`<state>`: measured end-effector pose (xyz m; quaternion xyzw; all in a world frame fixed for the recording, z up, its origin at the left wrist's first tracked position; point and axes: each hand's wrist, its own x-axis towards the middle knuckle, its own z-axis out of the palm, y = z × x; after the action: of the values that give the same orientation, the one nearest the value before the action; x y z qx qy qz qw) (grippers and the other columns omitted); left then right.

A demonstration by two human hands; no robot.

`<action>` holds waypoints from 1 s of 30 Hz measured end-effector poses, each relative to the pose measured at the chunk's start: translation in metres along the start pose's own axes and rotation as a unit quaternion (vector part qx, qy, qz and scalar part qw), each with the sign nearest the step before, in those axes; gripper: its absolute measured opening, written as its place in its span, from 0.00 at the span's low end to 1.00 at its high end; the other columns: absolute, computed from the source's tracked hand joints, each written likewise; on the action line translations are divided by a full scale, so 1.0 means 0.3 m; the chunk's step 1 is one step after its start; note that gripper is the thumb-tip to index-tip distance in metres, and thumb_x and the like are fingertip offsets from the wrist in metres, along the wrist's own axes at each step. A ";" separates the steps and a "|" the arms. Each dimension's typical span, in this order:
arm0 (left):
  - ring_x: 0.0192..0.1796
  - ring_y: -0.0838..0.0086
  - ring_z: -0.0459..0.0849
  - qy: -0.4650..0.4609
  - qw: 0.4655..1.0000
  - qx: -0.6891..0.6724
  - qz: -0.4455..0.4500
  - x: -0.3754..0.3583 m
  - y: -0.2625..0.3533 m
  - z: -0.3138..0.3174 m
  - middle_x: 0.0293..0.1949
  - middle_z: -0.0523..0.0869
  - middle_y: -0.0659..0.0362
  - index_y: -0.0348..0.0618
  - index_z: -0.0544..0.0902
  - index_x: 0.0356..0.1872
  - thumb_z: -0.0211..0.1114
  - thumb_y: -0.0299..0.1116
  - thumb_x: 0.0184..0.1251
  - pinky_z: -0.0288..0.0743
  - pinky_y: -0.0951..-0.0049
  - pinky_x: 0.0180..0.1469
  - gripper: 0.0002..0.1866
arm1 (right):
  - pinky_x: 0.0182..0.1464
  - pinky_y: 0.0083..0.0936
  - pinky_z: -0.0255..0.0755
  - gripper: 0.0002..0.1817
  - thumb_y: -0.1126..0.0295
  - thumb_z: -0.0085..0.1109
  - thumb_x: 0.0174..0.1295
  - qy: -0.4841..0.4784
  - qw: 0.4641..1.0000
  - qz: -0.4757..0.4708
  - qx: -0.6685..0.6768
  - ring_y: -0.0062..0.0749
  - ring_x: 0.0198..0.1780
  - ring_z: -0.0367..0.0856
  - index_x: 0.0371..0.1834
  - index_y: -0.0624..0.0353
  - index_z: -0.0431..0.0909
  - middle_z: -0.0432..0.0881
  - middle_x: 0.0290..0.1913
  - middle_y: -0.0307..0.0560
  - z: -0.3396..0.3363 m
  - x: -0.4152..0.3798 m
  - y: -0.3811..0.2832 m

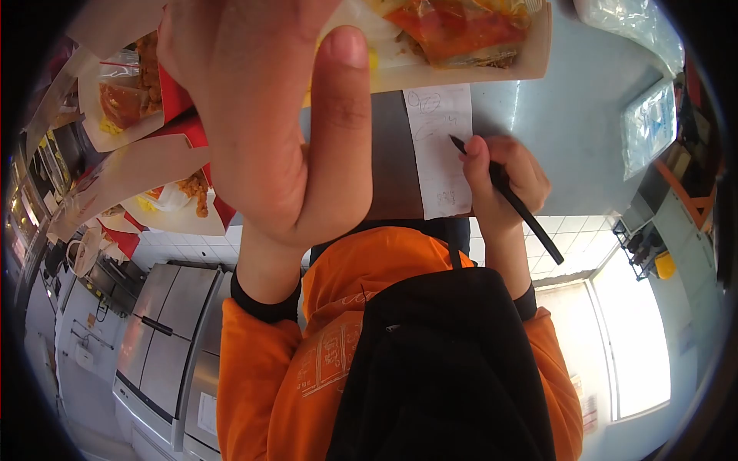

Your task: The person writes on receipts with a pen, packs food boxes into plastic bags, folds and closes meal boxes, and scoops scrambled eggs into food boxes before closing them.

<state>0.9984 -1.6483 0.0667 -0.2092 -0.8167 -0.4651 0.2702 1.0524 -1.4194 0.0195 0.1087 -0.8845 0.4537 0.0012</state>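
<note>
My right hand [509,177] is closed round a black pen [530,215], its tip on a white paper slip [440,154] with handwriting. The slip lies on the grey metal table [538,146]. Large and close to the camera, my left hand [284,131] has its thumb pointing up, overlapping a white paper tray [461,83]; its fingertips run out of frame, so its grip is hidden. That tray holds food and a clear packet with orange-red content [461,31]. At the left are more food boxes [127,142] [173,215], with red sides, fried pieces and packets.
Clear plastic packaging [649,127] lies at the table's right edge, with more plastic [634,31] at the top right. Below left stands a steel refrigerator [165,330]. A bright window or doorway [634,346] is at the lower right, and a yellow object [665,265] sits near a rack.
</note>
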 end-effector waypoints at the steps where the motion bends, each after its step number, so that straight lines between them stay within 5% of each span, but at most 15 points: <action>1: 0.62 0.56 0.78 -0.001 1.000 0.000 0.006 0.007 -0.007 0.000 0.60 0.76 0.41 0.28 0.72 0.61 0.59 0.26 0.67 0.72 0.64 0.64 0.22 | 0.28 0.22 0.70 0.07 0.81 0.67 0.51 0.005 1.000 0.017 -0.006 0.28 0.22 0.78 0.22 0.61 0.78 0.81 0.20 0.43 0.003 0.006 -0.003; 5: 0.62 0.56 0.78 -0.009 0.999 0.002 0.032 0.042 -0.021 -0.021 0.60 0.76 0.41 0.27 0.71 0.61 0.59 0.26 0.67 0.72 0.64 0.64 0.22 | 0.29 0.24 0.68 0.08 0.79 0.69 0.49 -0.047 0.994 -0.096 -0.017 0.30 0.21 0.75 0.21 0.60 0.77 0.80 0.21 0.42 -0.003 0.005 0.002; 10: 0.54 0.58 0.84 -0.002 0.997 0.067 -0.024 0.122 0.083 -0.107 0.53 0.82 0.42 0.26 0.74 0.57 0.63 0.28 0.66 0.78 0.68 0.57 0.22 | 0.27 0.23 0.65 0.12 0.79 0.70 0.49 -0.023 0.998 -0.058 -0.030 0.30 0.18 0.71 0.17 0.60 0.73 0.75 0.16 0.41 -0.042 -0.015 -0.010; 12: 0.52 0.61 0.85 0.081 0.990 0.098 -0.065 0.162 0.161 -0.095 0.50 0.83 0.44 0.25 0.75 0.55 0.65 0.30 0.65 0.79 0.70 0.55 0.21 | 0.25 0.24 0.64 0.15 0.73 0.70 0.53 0.040 0.997 0.067 -0.023 0.31 0.17 0.70 0.16 0.62 0.72 0.73 0.14 0.42 -0.089 -0.053 0.022; 13: 0.50 0.61 0.85 0.036 0.979 0.201 -0.020 0.199 0.160 -0.122 0.49 0.84 0.45 0.28 0.76 0.55 0.65 0.30 0.65 0.79 0.69 0.54 0.21 | 0.25 0.25 0.64 0.17 0.71 0.70 0.55 0.080 0.989 0.120 -0.014 0.32 0.16 0.70 0.16 0.63 0.72 0.72 0.14 0.43 -0.111 -0.027 0.025; 15: 0.46 0.62 0.85 -0.021 0.912 0.398 0.093 0.268 0.160 -0.176 0.47 0.85 0.48 0.34 0.79 0.55 0.67 0.31 0.64 0.78 0.66 0.52 0.19 | 0.24 0.30 0.63 0.26 0.55 0.68 0.60 0.017 0.947 0.208 -0.246 0.35 0.14 0.69 0.15 0.65 0.71 0.72 0.13 0.44 -0.226 0.078 0.001; 16: 0.46 0.60 0.84 -0.077 0.901 0.425 0.040 0.284 0.197 -0.172 0.47 0.85 0.49 0.39 0.80 0.55 0.66 0.30 0.64 0.76 0.64 0.52 0.19 | 0.29 0.32 0.69 0.28 0.41 0.62 0.58 -0.062 0.902 0.276 -0.327 0.41 0.22 0.77 0.22 0.59 0.79 0.75 0.14 0.41 -0.277 0.120 -0.011; 19: 0.48 0.59 0.83 -0.233 0.916 0.304 -0.118 0.304 0.212 -0.170 0.45 0.85 0.50 0.49 0.81 0.56 0.59 0.29 0.64 0.73 0.58 0.53 0.18 | 0.33 0.31 0.71 0.28 0.40 0.61 0.58 -0.064 0.905 0.264 -0.328 0.39 0.27 0.80 0.29 0.58 0.81 0.78 0.18 0.39 -0.357 0.159 -0.043; 20: 0.49 0.61 0.84 -0.239 0.937 0.209 -0.145 0.266 0.162 -0.150 0.42 0.86 0.50 0.50 0.81 0.54 0.55 0.28 0.63 0.74 0.55 0.53 0.19 | 0.37 0.27 0.71 0.21 0.48 0.63 0.60 -0.031 0.917 0.235 -0.322 0.34 0.37 0.80 0.43 0.55 0.81 0.82 0.31 0.41 -0.378 0.163 -0.082; 23: 0.51 0.53 0.83 -0.332 0.906 0.238 -0.108 0.182 0.198 -0.035 0.54 0.82 0.50 0.48 0.76 0.61 0.55 0.30 0.64 0.77 0.56 0.55 0.22 | 0.41 0.26 0.72 0.18 0.59 0.62 0.63 0.183 0.975 0.068 -0.106 0.31 0.45 0.77 0.53 0.54 0.79 0.80 0.46 0.44 -0.394 0.179 -0.132; 25: 0.54 0.48 0.81 -0.320 0.899 0.290 -0.070 0.057 0.231 0.021 0.62 0.76 0.51 0.47 0.72 0.65 0.55 0.31 0.65 0.77 0.57 0.57 0.25 | 0.51 0.31 0.72 0.18 0.67 0.58 0.65 0.167 0.986 0.005 -0.019 0.39 0.52 0.75 0.58 0.57 0.76 0.76 0.56 0.50 -0.363 0.184 -0.189; 27: 0.62 0.46 0.74 -0.300 0.912 0.267 -0.078 -0.054 0.258 0.078 0.68 0.71 0.51 0.48 0.69 0.68 0.56 0.33 0.66 0.72 0.56 0.63 0.27 | 0.71 0.44 0.55 0.28 0.62 0.57 0.66 0.041 0.993 -0.064 -0.089 0.57 0.68 0.65 0.68 0.59 0.67 0.69 0.67 0.60 -0.314 0.195 -0.237; 30: 0.73 0.46 0.59 -0.283 0.915 0.260 -0.123 -0.132 0.362 0.093 0.73 0.61 0.47 0.45 0.61 0.73 0.57 0.40 0.69 0.54 0.56 0.73 0.32 | 0.72 0.47 0.54 0.40 0.52 0.63 0.60 0.004 0.980 -0.031 -0.197 0.58 0.70 0.62 0.71 0.61 0.61 0.64 0.70 0.61 -0.215 0.148 -0.132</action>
<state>1.0863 -1.5754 0.1002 -0.1522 -0.9704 -0.1873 0.0133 1.0106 -1.3984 0.0936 0.1322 -0.9526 0.2709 0.0404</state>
